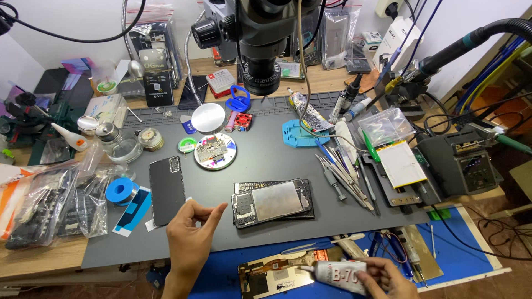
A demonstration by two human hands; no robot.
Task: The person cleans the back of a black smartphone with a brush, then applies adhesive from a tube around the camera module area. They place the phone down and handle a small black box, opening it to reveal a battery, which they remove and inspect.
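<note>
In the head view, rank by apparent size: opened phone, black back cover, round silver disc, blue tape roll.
1. opened phone
2. black back cover, nearly the same, so unsure
3. round silver disc
4. blue tape roll, nearly equal, but nearer the camera

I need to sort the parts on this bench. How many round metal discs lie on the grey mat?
2. A plain silver disc lies near the mat's far edge, under the microscope. A second disc, just nearer to the person, carries a small circuit board. Others may be hidden in the clutter.

Bright, even overhead light; sharp focus, soft shadows, slight wide-angle edge bending.
</note>
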